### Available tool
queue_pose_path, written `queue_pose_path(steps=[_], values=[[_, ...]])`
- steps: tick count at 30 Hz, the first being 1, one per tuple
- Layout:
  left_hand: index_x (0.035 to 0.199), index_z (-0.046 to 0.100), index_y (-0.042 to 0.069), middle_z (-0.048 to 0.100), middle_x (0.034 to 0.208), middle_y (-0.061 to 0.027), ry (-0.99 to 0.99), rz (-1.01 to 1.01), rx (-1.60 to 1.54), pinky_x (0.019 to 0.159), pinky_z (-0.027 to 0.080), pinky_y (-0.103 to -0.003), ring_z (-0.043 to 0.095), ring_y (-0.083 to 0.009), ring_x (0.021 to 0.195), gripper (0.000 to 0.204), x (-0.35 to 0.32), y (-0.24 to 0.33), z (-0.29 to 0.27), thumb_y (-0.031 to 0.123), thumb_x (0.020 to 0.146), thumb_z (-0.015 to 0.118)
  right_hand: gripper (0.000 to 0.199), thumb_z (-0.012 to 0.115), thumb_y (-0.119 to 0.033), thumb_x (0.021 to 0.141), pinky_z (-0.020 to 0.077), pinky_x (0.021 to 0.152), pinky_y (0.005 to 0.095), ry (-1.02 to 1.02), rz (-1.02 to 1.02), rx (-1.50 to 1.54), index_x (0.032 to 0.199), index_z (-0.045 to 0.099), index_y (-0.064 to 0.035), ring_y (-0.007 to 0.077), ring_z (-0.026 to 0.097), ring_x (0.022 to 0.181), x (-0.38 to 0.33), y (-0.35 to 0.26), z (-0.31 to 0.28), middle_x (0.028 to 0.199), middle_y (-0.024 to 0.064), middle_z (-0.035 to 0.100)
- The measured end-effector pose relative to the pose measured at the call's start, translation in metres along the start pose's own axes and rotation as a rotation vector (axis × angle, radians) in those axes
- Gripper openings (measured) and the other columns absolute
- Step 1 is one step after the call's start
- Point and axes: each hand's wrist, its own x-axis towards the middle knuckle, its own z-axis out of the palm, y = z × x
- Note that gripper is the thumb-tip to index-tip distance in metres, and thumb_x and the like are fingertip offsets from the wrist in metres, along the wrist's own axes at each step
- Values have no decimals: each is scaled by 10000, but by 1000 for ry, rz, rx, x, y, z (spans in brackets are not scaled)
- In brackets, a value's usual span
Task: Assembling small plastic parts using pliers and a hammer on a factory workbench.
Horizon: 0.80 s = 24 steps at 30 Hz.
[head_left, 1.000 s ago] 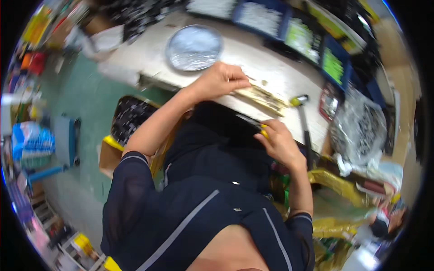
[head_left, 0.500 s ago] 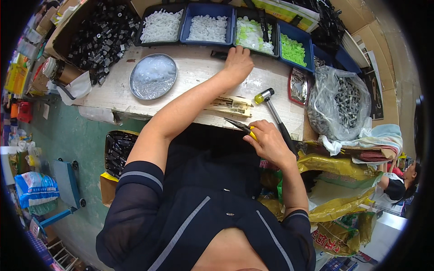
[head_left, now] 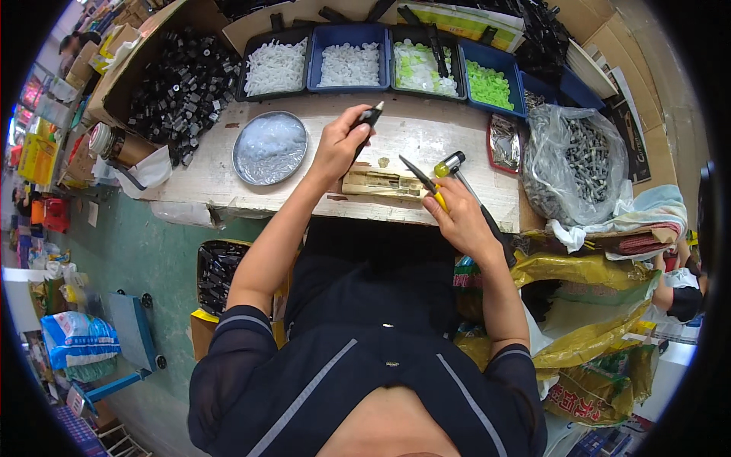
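Observation:
My left hand (head_left: 339,148) is closed round a slim black plastic part (head_left: 368,119) with a pale tip, raised above the bench; its exact kind is unclear. My right hand (head_left: 461,217) grips pliers (head_left: 417,172) with dark jaws and yellow handles, the jaws pointing away from me to the left. Between the hands, a cream-coloured block fixture (head_left: 381,183) with a slot lies near the bench's front edge. Close beside my right hand rests a hammer (head_left: 452,161) with a yellow face and dark handle.
Trays of white pieces (head_left: 349,65), mixed white-and-green pieces (head_left: 415,65) and green pieces (head_left: 489,86) line the back. A round metal dish (head_left: 242,169) sits left, near a heap of black parts (head_left: 183,91). Rightward are a red-rimmed tray (head_left: 503,143) and a plastic bag of metal parts (head_left: 582,167).
My left hand has drawn back from the trays toward the left, now holding the black part upright. My right hand has moved the pliers up and forward beside the fixture.

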Motion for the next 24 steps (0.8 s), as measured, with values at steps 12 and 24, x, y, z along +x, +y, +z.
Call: queue_pose_path(steps=[12, 24], values=[[1109, 525, 5, 544, 704, -19, -25, -18, -109, 504, 431, -197, 501, -61, 568, 279, -63, 16, 3, 185, 895, 529, 268, 529, -177, 860, 408, 826, 388, -73, -42, 94, 935, 552, 79, 339, 507, 932, 25, -24, 10, 1020, 196, 548], [1028, 573, -28, 640, 811, -113, 44, 131, 208, 602, 459, -273, 569, -161, 627, 250, -71, 24, 6, 143, 846, 573, 241, 504, -178, 882, 417, 776, 393, -147, -63, 43, 908, 546, 58, 343, 524, 877, 22, -32, 9, 962, 190, 543]])
